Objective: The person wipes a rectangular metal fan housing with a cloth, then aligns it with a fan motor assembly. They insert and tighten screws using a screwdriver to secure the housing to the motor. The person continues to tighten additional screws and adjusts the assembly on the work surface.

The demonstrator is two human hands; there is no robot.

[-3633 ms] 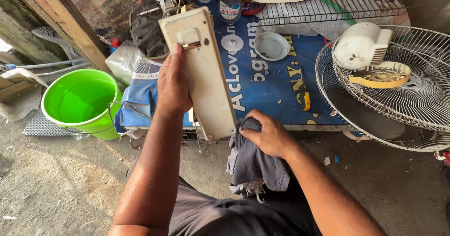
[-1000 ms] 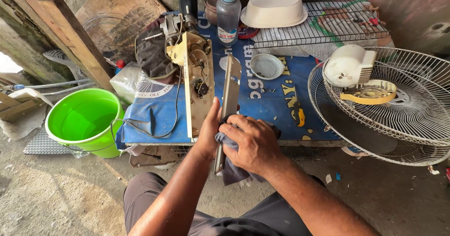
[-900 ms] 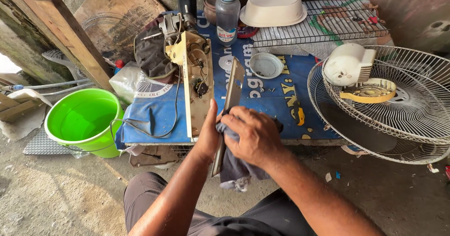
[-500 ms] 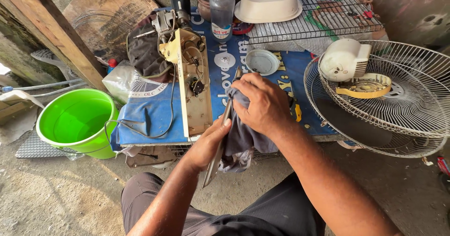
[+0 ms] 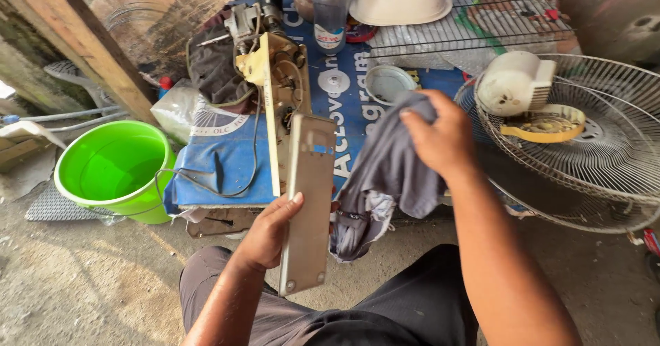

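Low in the middle: left hand [image 5: 265, 232] grips long flat cream panel [image 5: 309, 202], held upright | right of it: right hand [image 5: 440, 140] bunches grey rag [image 5: 385, 174], lifted off panel | wiping looks partly done, panel looks clean | behind: blue mat [image 5: 227, 160], open fan body [image 5: 278, 92], green bucket [image 5: 113, 167], wire fan guard [image 5: 598, 153].

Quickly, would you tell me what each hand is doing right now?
Left hand: closed on the panel.
Right hand: closed on the grey cloth.
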